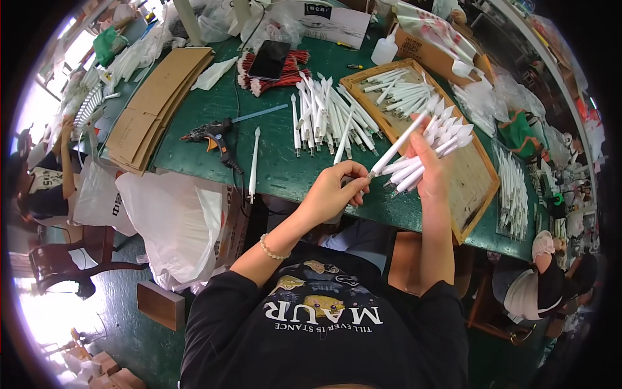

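Note:
My right hand (pixel 433 170) is closed around a bundle of white candle sticks (pixel 444 133) with flame-shaped tips. One more stick (pixel 396 148) slants out of this hand toward the left. At its lower end, the fingers of my left hand (pixel 338 191) are closed in a pinch; exactly what they grip there is partly hidden. Just beyond the left hand, another candle stick (pixel 343 137) points away from me, its near end close to the fingers. A loose pile of similar sticks (pixel 317 113) lies farther back on the green table (pixel 207 155).
Left of the pile are a glue gun (pixel 217 139) and a single candle stick (pixel 253 165). A phone (pixel 269 60) rests on red wire bundles (pixel 243 71). Cardboard sheets (pixel 155 97) lie left; a wooden tray (pixel 476 188) with sticks stands right. Another person (pixel 528 292) sits at far right.

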`<state>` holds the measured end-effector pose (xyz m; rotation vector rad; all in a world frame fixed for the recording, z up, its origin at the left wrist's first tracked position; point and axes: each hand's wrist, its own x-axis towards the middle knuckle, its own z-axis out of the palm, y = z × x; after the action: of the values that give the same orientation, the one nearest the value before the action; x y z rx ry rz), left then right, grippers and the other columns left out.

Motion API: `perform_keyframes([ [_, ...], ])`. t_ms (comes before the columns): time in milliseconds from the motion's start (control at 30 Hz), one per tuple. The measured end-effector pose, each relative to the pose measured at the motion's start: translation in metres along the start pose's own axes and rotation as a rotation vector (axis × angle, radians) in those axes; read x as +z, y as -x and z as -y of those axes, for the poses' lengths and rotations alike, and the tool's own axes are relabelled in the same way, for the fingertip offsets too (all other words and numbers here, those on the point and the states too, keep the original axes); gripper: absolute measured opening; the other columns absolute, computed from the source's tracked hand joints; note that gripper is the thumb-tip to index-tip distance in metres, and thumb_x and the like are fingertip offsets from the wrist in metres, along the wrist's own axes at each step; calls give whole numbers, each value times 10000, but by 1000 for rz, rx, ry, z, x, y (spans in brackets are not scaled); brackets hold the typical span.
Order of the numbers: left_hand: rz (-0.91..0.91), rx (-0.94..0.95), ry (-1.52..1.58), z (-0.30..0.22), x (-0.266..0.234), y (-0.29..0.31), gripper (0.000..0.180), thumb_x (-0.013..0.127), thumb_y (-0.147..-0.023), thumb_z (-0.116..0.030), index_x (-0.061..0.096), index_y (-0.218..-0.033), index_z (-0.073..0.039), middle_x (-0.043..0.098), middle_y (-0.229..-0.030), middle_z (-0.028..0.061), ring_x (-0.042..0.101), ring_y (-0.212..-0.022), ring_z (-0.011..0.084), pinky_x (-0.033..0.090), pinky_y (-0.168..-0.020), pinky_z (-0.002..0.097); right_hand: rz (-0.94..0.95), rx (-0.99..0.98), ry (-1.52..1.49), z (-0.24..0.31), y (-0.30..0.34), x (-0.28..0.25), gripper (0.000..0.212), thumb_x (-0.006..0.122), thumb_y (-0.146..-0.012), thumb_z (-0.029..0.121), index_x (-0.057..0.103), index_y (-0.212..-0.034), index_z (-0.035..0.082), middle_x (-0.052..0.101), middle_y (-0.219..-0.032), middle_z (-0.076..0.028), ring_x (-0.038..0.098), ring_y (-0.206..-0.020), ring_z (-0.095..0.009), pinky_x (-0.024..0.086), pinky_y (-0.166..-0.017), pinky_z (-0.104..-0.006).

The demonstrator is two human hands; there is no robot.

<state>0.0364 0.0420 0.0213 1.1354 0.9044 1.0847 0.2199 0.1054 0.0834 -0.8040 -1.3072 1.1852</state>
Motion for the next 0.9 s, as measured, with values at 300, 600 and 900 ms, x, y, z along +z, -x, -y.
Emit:
perform_keyframes([
  [300, 119, -78, -40, 2, -4, 4, 211, 582, -933, -72, 572, -1111, 41, 639, -861, 81, 613, -646, 106, 509, -597, 230, 53, 94, -12, 0, 16, -10, 244, 689, -830, 122, 571, -1020, 25, 537, -742, -7, 510, -631, -88, 402, -558, -233],
  [600, -130, 200, -809, 11, -29, 12, 409, 686, -826, -75, 561, -1211, -15, 589, -1056, 118, 623, -730, 209, 497, -681, 321, -139, 2, 304, -20, 30, 2, 121, 673, -848, 47, 589, -932, 19, 558, -713, -3, 513, -608, -60, 391, -534, -223],
  [900, -76, 290, -954, 22, -12, 6, 327, 661, -790, -40, 572, -1103, -9, 563, -1022, 152, 595, -900, 374, 485, -760, 433, -152, -25, 304, -33, 36, 5, 162, 698, -837, 22, 585, -952, 9, 572, -761, -4, 531, -619, -66, 416, -534, -219],
])
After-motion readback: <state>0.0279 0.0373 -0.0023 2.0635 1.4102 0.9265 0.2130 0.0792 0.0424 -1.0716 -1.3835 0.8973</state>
